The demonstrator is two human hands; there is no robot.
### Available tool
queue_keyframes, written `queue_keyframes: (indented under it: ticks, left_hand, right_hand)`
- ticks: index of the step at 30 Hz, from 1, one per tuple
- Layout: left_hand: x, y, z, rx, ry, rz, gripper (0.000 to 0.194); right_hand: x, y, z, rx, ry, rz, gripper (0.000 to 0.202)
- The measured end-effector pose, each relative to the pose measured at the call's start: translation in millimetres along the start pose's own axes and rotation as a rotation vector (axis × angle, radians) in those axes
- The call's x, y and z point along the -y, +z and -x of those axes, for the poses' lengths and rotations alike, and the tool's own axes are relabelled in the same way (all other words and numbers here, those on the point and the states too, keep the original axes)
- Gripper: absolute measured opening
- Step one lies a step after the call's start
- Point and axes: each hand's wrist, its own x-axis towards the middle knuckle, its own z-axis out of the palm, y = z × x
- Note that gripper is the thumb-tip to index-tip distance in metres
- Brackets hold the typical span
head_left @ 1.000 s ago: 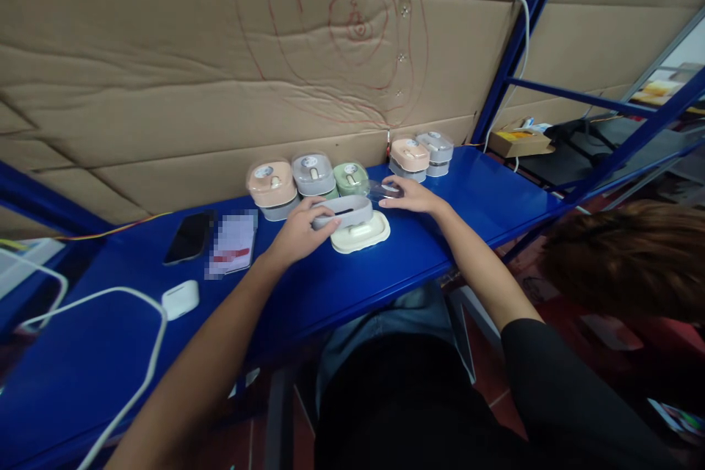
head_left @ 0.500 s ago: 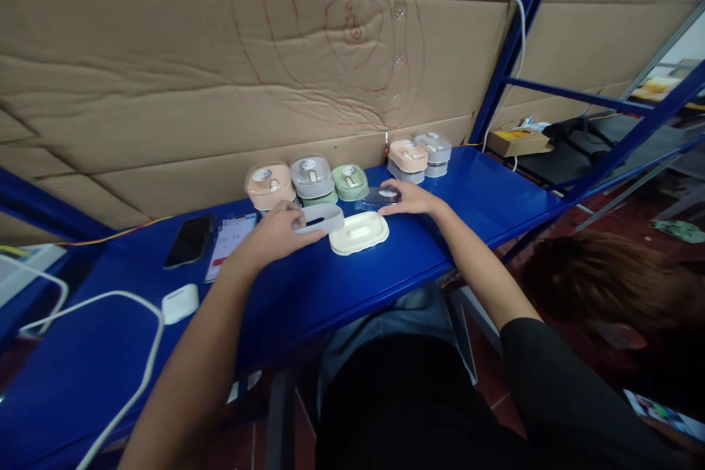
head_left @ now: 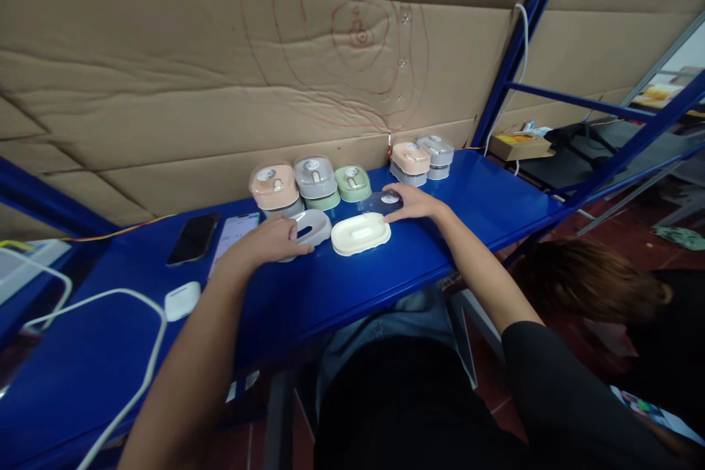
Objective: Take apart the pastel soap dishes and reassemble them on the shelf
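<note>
My left hand (head_left: 274, 240) is closed on a light grey oval plastic piece (head_left: 321, 225) with a slot, low over the tabletop. My right hand (head_left: 412, 203) has its fingers on a clear plastic lid (head_left: 372, 201) with a round label, and its thumb is close to a cream oval tray (head_left: 352, 236). The tray lies flat on the blue table between both hands, a raised bar in its middle. Just behind stand lidded boxes: a peach one (head_left: 269, 192), a grey one (head_left: 313, 178) over a green one, and another green one (head_left: 352, 185).
More stacked boxes (head_left: 410, 161) stand at the back right. At left are a black phone (head_left: 192, 239), a lit phone (head_left: 228, 236), a white earbud case (head_left: 182, 301) and a white cable (head_left: 157, 349). Cardboard (head_left: 181, 88) walls the back. A person's head (head_left: 589, 279) is at right.
My left hand has brought the grey piece left and down, away from the cream tray. My right hand stays at the clear lid, its thumb now nearer the tray. The view has shifted slightly.
</note>
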Motion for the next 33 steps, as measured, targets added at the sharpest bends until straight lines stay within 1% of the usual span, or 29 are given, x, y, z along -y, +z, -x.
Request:
queue_keyframes:
  ticks: [3,6,7,9,11,13,14,17,20,23,28,33]
  left_hand:
    - [-4,-3.2,3,-0.037,-0.033,0.023,0.045]
    - [-11,-6.2,7,-0.165,-0.047,0.087,0.044]
    - [-15,-5.4,8,-0.216,-0.019,0.119,0.044]
    - [-26,0.3,9,-0.299,0.086,0.188,0.045]
    - [-41,11.2,7,-0.335,0.196,0.236,0.042]
    - [-57,24.3,3,-0.363,0.239,0.232,0.040]
    - [-65,30.5,0,-0.370,0.253,0.216,0.038]
    - [-85,44.4,-8,-0.338,0.305,0.164,0.035]
    - [-95,51.2,-13,-0.301,0.300,0.132,0.036]
    - [-97,54.8,-16,-0.261,0.295,0.147,0.038]
    - [-93,59.9,-17,-0.248,0.337,0.208,0.047]
    - [-96,62.8,-16,-0.251,0.349,0.195,0.070]
  right_hand:
    - [1,0,0,-0.024,0.013,-0.033,0.093]
    - [1,0,1,-0.074,0.043,-0.110,0.090]
    - [1,0,1,-0.100,0.049,-0.133,0.089]
    - [1,-1,0,-0.165,0.052,-0.161,0.089]
    - [0,-2,0,-0.242,0.054,-0.166,0.088]
    - [0,-3,-2,-0.314,0.043,-0.164,0.087]
    - [0,-3,-2,-0.346,0.031,-0.164,0.087]
    - [0,-3,-4,-0.417,-0.007,-0.174,0.089]
    - [2,-2,-4,-0.432,-0.007,-0.174,0.091]
    - [4,0,-3,-0.422,0.004,-0.187,0.091]
    - [2,3,-4,-0.410,0.019,-0.185,0.091]
    - [2,4,-4,-0.382,-0.009,-0.157,0.088]
